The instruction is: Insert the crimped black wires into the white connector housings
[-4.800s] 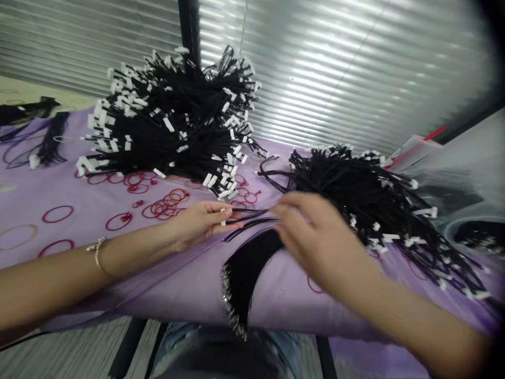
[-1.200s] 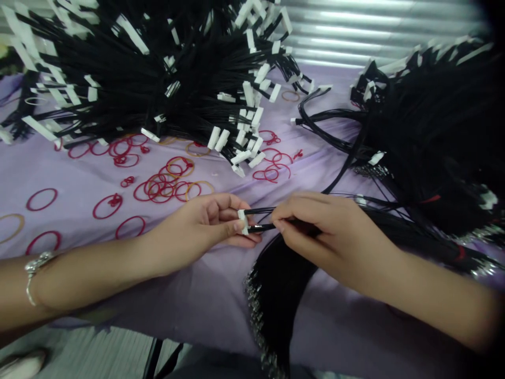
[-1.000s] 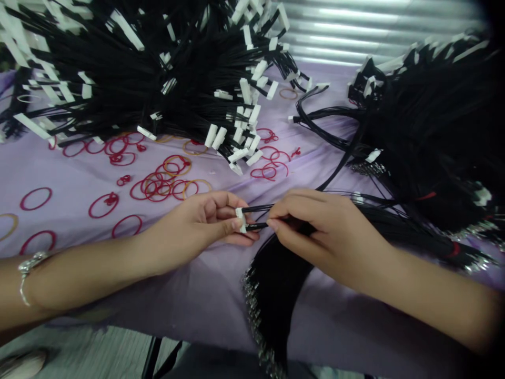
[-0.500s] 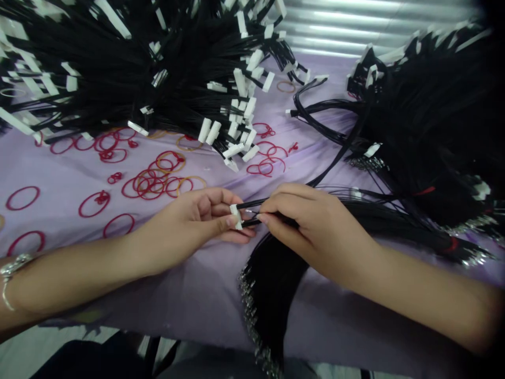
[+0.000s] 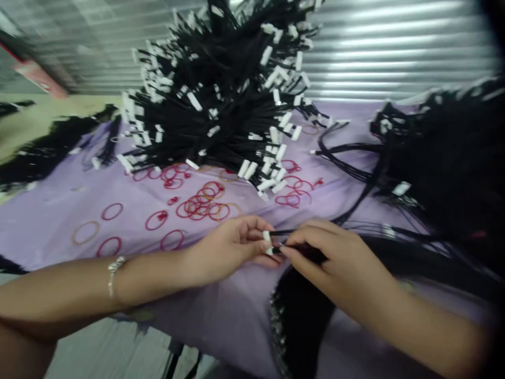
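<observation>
Two hands stay closed: the left hand point(image 5: 232, 248) pinches a white connector point(image 5: 267, 243), the right hand point(image 5: 335, 263) grips its black wires point(image 5: 286, 248), and the view has swung left.

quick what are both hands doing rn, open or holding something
Left hand: closed, pinching a white plastic connector.
Right hand: closed, pinching black wires beside that connector.

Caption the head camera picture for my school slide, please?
Left hand holds a white connector, right hand pinches black wires.
</observation>
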`<state>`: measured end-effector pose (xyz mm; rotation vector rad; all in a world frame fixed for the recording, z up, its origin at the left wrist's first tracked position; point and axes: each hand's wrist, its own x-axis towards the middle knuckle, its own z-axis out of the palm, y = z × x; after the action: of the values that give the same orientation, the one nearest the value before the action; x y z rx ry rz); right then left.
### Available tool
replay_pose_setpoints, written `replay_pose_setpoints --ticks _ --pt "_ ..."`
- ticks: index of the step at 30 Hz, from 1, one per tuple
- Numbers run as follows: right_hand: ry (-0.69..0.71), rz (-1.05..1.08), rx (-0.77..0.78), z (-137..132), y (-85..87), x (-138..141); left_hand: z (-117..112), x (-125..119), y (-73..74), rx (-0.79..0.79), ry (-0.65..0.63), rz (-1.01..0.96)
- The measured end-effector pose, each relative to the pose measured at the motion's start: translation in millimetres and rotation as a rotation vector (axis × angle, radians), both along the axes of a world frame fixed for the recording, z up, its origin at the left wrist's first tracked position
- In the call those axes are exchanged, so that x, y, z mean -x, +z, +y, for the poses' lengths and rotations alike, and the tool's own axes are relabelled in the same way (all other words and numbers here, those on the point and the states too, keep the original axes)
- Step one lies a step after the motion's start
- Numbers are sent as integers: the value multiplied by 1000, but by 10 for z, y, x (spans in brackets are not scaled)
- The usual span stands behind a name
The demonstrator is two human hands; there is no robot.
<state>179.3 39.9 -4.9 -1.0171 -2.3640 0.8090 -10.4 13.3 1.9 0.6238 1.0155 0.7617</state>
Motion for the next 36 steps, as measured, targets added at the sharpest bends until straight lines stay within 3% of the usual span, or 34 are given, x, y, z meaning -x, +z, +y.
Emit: replay_pose_setpoints --ticks 5,14,36 --pt "10 52 -7 36 32 18 3 4 7 -16 -36 45" --pt "-95 42 218 56 89 39 1 -3 -8 -39 -20 90" --pt "-66 62 217 20 71 27 9 9 -19 -71 -41 125"
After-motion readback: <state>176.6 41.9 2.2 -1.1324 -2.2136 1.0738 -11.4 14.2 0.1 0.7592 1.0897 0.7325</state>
